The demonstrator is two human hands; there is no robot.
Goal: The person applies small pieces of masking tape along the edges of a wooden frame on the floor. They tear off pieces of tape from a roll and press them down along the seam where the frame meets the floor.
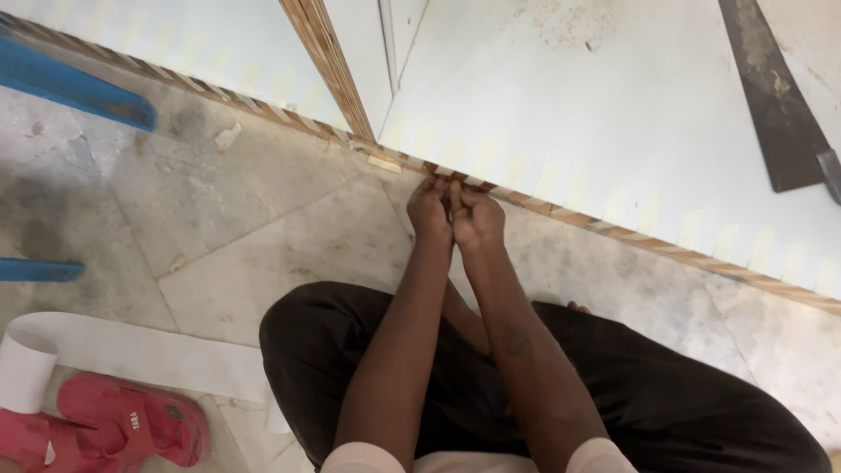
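Head view: I see my left hand (pixel 429 210) and right hand (pixel 477 215) pressed side by side, knuckles touching, both curled down onto the wooden edge strip (pixel 561 210) of a white board (pixel 561 105) lying on the floor. The fingertips of both hands pinch the strip at the board's near edge; the fingers are closed tight on it, though I cannot tell how much of the strip sits between them. The strip's long axis runs diagonally, from far up-left of the grip down to the lower right, passing straight under my fingers. Pale tape patches (pixel 491 158) cross the board's edge on either side of the grip. Just left of my left hand a second board (pixel 175 44) meets this one. Well to the right of the grip lies a dark flat blade (pixel 771 96). Far below-left of the hands sit a white laminate roll (pixel 26 368) and red sandals (pixel 123 425) on the stone floor (pixel 219 201).
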